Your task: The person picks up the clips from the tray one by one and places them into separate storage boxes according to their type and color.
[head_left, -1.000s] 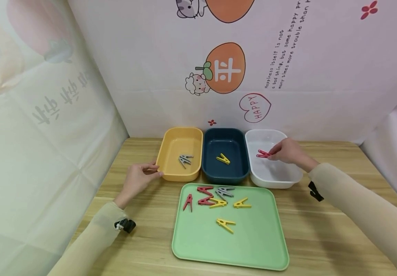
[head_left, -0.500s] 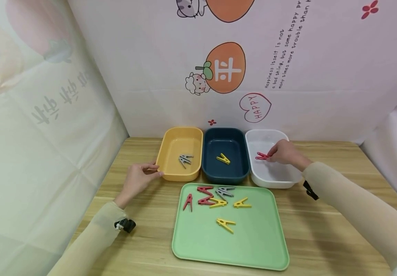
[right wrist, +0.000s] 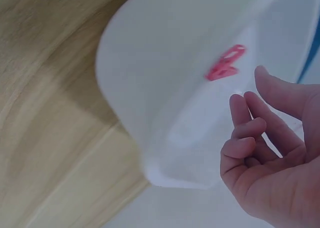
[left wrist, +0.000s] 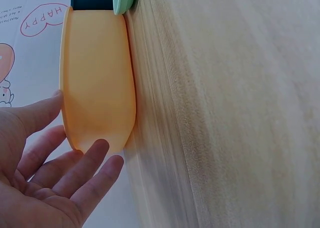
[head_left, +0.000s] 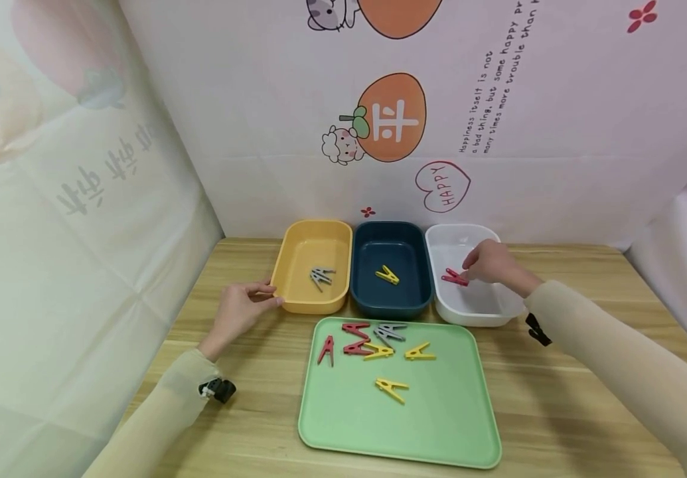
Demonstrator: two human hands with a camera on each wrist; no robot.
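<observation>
In the head view, my right hand (head_left: 491, 263) is over the white tub (head_left: 477, 318), its thumb and fingertips parted. A red clothespin (head_left: 455, 277) lies inside the tub beside the fingertips. The right wrist view shows that same red clothespin (right wrist: 226, 64) apart from the fingers. My left hand (head_left: 241, 311) touches the near left corner of the yellow tub (head_left: 313, 307), fingers loosely extended. Two grey clothespins (head_left: 322, 275) lie in that tub. Between the two tubs stands a dark blue tub (head_left: 389, 309) with a yellow clothespin (head_left: 387, 275) in it.
A light green tray (head_left: 403, 428) sits in front of the tubs on the wooden table (head_left: 247, 411). Several red, yellow and grey clothespins lie on it, mostly toward its far edge. A printed cloth (head_left: 259, 133) hangs behind the tubs.
My right hand has lowered the red clothespin into the white tub and let it go; the fingers have parted from it. My left hand stays at the yellow tub.
</observation>
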